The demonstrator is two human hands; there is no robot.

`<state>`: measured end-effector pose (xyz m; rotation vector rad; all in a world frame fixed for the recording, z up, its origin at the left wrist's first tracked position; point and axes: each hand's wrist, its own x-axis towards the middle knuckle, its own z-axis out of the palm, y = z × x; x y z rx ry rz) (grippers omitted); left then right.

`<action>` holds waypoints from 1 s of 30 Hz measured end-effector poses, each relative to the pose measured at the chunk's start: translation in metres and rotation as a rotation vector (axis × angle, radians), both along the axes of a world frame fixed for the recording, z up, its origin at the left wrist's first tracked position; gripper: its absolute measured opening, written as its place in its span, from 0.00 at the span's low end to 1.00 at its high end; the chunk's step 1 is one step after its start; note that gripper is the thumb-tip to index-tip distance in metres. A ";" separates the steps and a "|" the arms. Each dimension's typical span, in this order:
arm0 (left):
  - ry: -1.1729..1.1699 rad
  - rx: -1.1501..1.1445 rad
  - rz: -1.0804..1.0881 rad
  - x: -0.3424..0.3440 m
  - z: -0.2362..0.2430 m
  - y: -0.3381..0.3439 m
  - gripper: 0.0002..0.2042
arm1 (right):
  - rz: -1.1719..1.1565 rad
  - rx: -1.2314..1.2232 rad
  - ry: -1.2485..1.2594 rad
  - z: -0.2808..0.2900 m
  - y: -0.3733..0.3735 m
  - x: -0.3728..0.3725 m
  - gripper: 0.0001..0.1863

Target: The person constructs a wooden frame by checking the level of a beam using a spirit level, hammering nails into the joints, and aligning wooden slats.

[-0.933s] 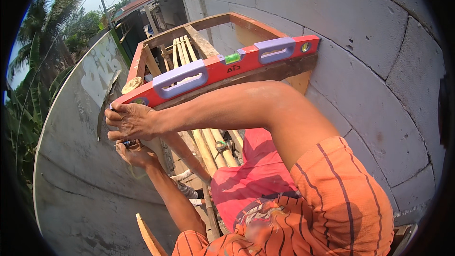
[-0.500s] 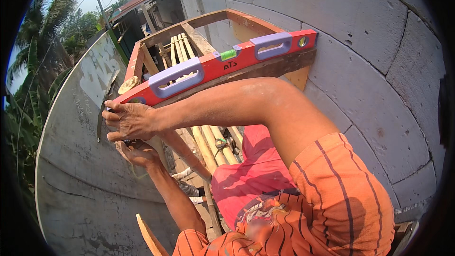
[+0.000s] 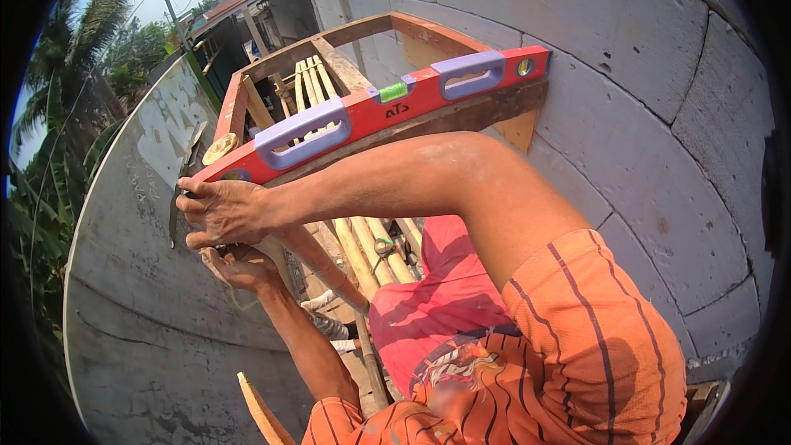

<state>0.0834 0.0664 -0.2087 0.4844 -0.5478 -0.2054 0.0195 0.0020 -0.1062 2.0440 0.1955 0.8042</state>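
The long red level with purple handles rests on a brown wooden plank. The right hand and left hand, both curled shut on something I cannot make out, work at its end. A bump may knock it down.

The person wears an orange short-sleeved shirt with thin dark stripes, its sleeves ending above the elbows, and red shorts. Both forearms are bare, and the right hand and left hand are gloveless.
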 end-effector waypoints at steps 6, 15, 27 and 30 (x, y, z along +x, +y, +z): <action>0.008 -0.020 -0.005 0.000 0.002 0.000 0.16 | 0.001 0.009 0.010 0.000 0.000 0.001 0.21; 0.043 -0.003 -0.020 -0.005 0.006 0.004 0.15 | 0.019 0.014 -0.004 -0.001 -0.001 0.003 0.21; 0.056 -0.037 -0.003 0.015 -0.003 -0.004 0.15 | 0.030 0.041 0.019 0.000 -0.001 0.004 0.21; 0.248 -0.023 -0.131 0.019 0.006 -0.008 0.13 | 0.055 0.035 -0.017 -0.003 -0.007 0.001 0.19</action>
